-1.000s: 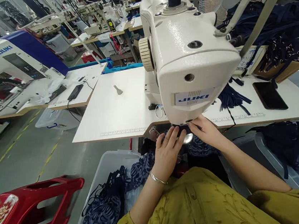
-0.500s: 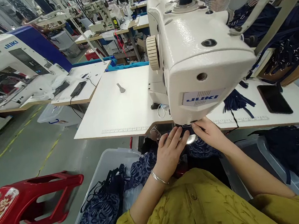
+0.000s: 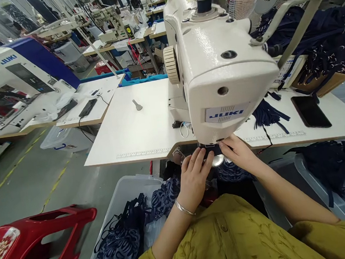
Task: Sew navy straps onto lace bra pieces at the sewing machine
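Observation:
A white JUKI sewing machine [image 3: 226,86] stands in front of me, its head hiding the needle area. Below that head, a small piece of navy fabric [image 3: 210,151] lies between my hands. My left hand [image 3: 194,177], with a silver bracelet at the wrist, rests its outstretched, slightly parted fingers on the fabric's left side. On the other side, my right hand [image 3: 240,154] pinches the fabric's edge between thumb and fingers. Just under the fabric shows a shiny round metal plate [image 3: 217,160]. Patterned navy fabric [image 3: 231,171] hangs below the hands.
The white table [image 3: 138,129] carries a small grey tool [image 3: 137,105], navy strips [image 3: 268,113] and a black phone [image 3: 310,111]. Plastic bins [image 3: 125,184] of patterned garments flank my lap. A red stool [image 3: 42,244] stands at left; another JUKI machine [image 3: 26,79] is behind it.
The camera view has shifted slightly, so the machine and table appear a little farther left. Both hands keep nearly the same position at the fabric.

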### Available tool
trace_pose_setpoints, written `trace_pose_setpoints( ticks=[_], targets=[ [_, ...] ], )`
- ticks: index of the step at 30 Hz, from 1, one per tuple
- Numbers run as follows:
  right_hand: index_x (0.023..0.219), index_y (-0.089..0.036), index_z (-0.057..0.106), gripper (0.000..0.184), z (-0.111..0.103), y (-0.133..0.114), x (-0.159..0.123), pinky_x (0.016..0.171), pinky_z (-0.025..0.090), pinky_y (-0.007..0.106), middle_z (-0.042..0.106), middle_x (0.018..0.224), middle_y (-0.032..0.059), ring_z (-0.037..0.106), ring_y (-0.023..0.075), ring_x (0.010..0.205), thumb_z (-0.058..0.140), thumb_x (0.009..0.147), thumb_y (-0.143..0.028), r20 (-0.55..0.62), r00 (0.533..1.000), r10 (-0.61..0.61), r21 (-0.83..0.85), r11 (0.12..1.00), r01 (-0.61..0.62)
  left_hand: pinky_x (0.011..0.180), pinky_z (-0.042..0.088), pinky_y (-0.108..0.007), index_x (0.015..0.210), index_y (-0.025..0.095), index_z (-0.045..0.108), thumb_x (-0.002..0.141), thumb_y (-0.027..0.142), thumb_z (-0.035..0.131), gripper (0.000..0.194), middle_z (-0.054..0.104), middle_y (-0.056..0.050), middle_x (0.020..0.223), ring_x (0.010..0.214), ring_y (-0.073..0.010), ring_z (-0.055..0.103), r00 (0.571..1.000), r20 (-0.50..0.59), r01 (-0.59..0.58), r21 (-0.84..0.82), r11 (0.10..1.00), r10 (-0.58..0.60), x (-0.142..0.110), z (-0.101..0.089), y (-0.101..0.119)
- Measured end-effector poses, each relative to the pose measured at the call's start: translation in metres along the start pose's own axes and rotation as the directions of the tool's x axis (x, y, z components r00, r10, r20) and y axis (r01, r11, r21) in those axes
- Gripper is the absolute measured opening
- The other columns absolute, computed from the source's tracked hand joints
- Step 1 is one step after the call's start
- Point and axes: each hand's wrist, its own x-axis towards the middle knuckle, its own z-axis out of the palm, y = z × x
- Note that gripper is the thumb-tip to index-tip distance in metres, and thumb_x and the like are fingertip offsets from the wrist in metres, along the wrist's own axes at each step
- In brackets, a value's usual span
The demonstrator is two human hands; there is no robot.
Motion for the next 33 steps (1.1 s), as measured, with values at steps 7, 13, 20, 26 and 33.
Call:
trace_pose_setpoints(
  ticks=[7, 13, 20, 26, 33],
  targets=[
    [0.096, -0.023, 0.053, 0.012, -0.001, -0.003, -0.004, 0.082, 0.048, 0.039, 0.051, 0.095, 0.0068, 0.054, 0.0221, 0.090, 0.042, 0.095, -0.026, -0.055, 0.998, 0.029, 0.058, 0.998, -0.026, 0.105, 0.032, -0.041, 0.137, 0.020, 0.048, 0.093, 0.006, 0.038, 0.047, 0.056, -0.011, 0.136, 0.133, -0.0240, 0.044, 1.000, 0.028, -0.014, 0.017, 1.000, 0.014, 0.001, -0.002, 0.003],
    [0.097, -0.022, 0.049, 0.012, -0.001, -0.006, -0.007, 0.076, 0.047, 0.033, 0.053, 0.096, 0.0059, 0.055, 0.0190, 0.085, 0.046, 0.094, -0.033, -0.041, 0.981, 0.188, 0.159, 0.971, -0.180, 0.105, 0.032, -0.043, 0.137, 0.020, 0.048, 0.090, 0.003, 0.041, 0.051, 0.057, -0.012, 0.134, 0.132, -0.0262, 0.045, 0.999, 0.051, -0.022, 0.028, 0.999, 0.020, 0.004, 0.000, 0.007],
    [0.091, -0.021, 0.052, 0.031, -0.018, -0.022, -0.016, 0.063, 0.043, 0.029, 0.060, 0.082, 0.0012, 0.056, 0.0178, 0.073, 0.052, 0.089, -0.053, 0.176, 0.929, 0.325, 0.042, 0.941, -0.336, 0.102, 0.038, -0.042, 0.136, 0.019, 0.045, 0.090, 0.008, 0.045, 0.048, 0.056, -0.015, 0.130, 0.126, -0.0250, 0.049, 1.000, -0.002, 0.007, -0.244, 0.970, -0.007, -0.003, -0.014, 0.015],
    [0.074, -0.021, 0.061, 0.027, -0.054, -0.068, -0.047, 0.072, 0.046, 0.026, 0.066, 0.081, 0.0023, 0.059, 0.0143, 0.079, 0.050, 0.095, -0.034, 0.510, 0.782, -0.358, 0.313, 0.924, 0.220, 0.102, 0.040, -0.043, 0.114, 0.015, 0.056, 0.084, 0.065, 0.052, 0.058, 0.065, -0.013, 0.100, 0.099, -0.0242, 0.062, 0.948, 0.197, 0.027, -0.834, 0.550, 0.251, -0.012, -0.008, 0.024],
    [0.098, -0.033, 0.069, 0.016, -0.085, -0.060, -0.075, 0.076, 0.056, 0.034, 0.073, 0.093, 0.0041, 0.069, 0.0214, 0.083, 0.056, 0.090, -0.039, -0.078, 0.997, -0.006, -0.076, 0.997, 0.000, 0.067, 0.043, -0.027, 0.074, 0.018, 0.061, 0.093, 0.064, 0.028, 0.060, 0.061, -0.005, 0.070, 0.067, -0.0153, 0.055, 0.893, 0.449, 0.356, -0.722, 0.594, 0.011, -0.010, -0.010, 0.002]
  ],
)
